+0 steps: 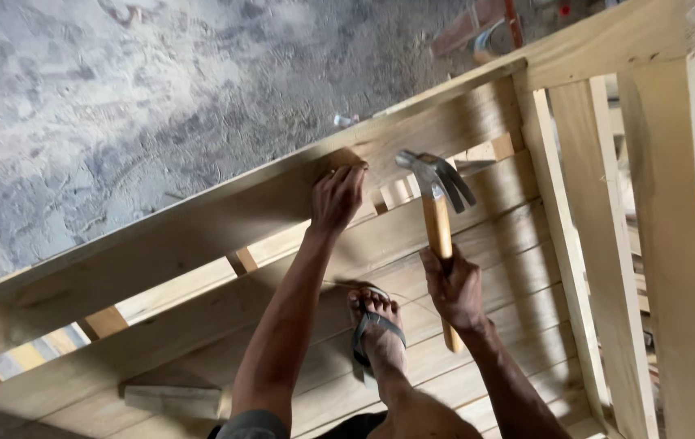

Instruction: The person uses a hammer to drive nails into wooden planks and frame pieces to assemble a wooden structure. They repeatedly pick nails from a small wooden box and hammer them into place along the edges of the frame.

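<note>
Daylight from my upper right, fairly bright, no glare. Concrete floor is evenly lit, its texture soft, slightly smeared. Wooden frame catches warm light on the upper rail; the lower planks sit in shade. I see a striped shadow falling across the planks near the hammer. Hammer head slightly motion-blurred. Right post leans, mild wide-angle bend at edges.

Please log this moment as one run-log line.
left hand: pinching small item, too small to tell, on plank | right hand: gripping hammer, raised | foot: on boards
</note>
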